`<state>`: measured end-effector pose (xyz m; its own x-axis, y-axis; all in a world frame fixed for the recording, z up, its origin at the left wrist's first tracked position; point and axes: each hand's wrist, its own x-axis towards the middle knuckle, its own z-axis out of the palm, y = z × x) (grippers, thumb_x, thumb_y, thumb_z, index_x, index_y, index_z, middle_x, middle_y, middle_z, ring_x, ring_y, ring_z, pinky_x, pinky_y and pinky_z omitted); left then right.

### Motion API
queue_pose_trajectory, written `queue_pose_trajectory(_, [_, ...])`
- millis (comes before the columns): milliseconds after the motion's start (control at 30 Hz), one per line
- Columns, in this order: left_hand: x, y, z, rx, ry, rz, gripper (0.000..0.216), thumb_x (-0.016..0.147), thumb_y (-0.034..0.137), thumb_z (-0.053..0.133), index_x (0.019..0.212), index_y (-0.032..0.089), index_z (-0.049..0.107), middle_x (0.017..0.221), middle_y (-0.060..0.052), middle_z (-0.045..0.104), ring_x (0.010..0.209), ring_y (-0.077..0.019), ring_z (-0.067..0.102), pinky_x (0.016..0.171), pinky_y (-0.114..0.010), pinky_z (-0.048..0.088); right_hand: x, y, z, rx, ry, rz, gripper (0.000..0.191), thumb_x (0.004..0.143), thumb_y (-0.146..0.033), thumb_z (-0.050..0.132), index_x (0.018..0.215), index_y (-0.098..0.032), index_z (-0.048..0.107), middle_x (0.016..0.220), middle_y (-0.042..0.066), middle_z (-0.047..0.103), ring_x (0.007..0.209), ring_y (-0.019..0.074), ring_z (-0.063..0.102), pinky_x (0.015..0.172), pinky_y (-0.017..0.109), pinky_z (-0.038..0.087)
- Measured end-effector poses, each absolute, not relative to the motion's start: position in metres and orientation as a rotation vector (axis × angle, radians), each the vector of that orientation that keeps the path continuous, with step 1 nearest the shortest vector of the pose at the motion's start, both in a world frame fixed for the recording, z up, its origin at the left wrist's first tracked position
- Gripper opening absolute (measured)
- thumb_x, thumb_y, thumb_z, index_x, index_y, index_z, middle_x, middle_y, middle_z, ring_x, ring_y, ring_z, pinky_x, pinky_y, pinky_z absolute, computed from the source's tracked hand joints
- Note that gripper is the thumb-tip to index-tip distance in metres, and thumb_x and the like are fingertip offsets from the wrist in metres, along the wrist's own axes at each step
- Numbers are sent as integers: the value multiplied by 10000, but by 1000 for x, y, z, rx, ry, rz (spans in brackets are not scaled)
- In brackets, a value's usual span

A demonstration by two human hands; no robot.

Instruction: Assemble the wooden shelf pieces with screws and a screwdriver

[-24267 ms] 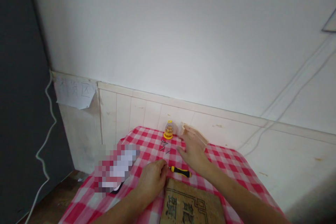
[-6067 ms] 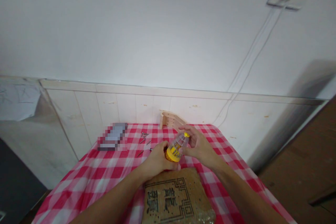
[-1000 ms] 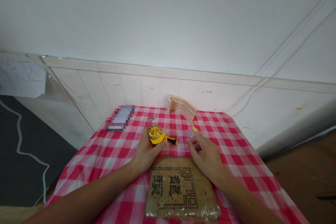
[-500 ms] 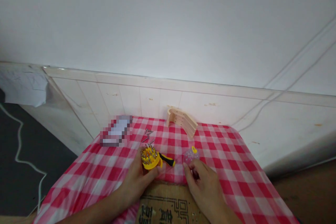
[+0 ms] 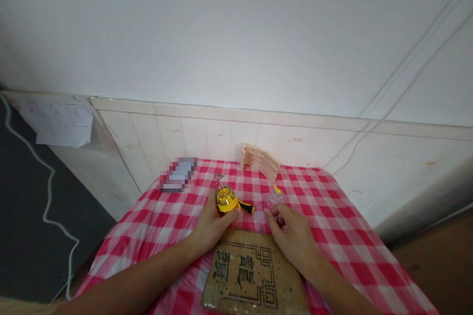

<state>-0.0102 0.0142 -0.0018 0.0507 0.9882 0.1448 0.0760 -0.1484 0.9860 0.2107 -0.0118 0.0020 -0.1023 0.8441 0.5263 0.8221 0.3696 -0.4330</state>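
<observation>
My left hand (image 5: 216, 216) is closed around a yellow screwdriver bit holder (image 5: 226, 205), its metal bits pointing up. Beside it, a black-and-yellow screwdriver handle (image 5: 246, 207) extends to the right; whether it touches the holder I cannot tell. My right hand (image 5: 291, 229) has its fingers curled at the near side of a clear plastic cover (image 5: 274, 200) with a yellow top, and appears to grip it. Just beyond the bit holder lie several small metal screws (image 5: 218, 177). Below both hands is a brown board (image 5: 254, 275) with dark characters and a border pattern.
A curved light wooden piece (image 5: 260, 161) stands at the back of the table, near the wall. To the left lies a blurred-out flat device (image 5: 180, 174). A red-and-white checked cloth (image 5: 148, 229) covers the table. A white cable (image 5: 50, 197) hangs at the far left.
The view has shifted, so more of the brown board shows. Both hands keep their hold, and the clear cover sits slightly nearer the screwdriver handle.
</observation>
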Motion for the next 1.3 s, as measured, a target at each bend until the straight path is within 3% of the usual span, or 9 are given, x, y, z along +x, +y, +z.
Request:
queue_pose_trajectory(400, [-12,15,-9,1356,1147,1212,397,789,355,754,1081,217,523,1023,-55,679,942,-263,662,817,-390,530,213,-15,-1,-1415,-1900,79,306,986,-302,516,686,-246,492,542,-20,584,465,151,570,476,256,385])
queue_pose_trajectory(700, [-10,15,-4,1326,1199,1197,358,758,392,742,1001,219,544,947,-56,682,861,-269,663,776,-401,535,211,-15,3,-1427,-1937,59,291,988,-277,498,699,-245,486,546,-16,587,455,149,565,472,265,376])
queue_pose_trajectory(1100, [-6,16,-9,1433,1172,1243,392,767,282,757,1068,217,514,946,-38,671,827,-235,664,742,-369,550,212,-14,8,-1324,-1970,-119,291,1004,-291,475,719,-244,504,571,-15,573,459,143,529,484,277,368])
queue_pose_trajectory(1300, [-6,18,-11,1454,1210,1259,337,791,292,720,1057,195,537,981,-65,699,896,-260,680,808,-400,542,227,4,26,-1522,-1609,151,329,924,-398,557,642,-255,465,504,-43,505,448,151,499,455,266,335])
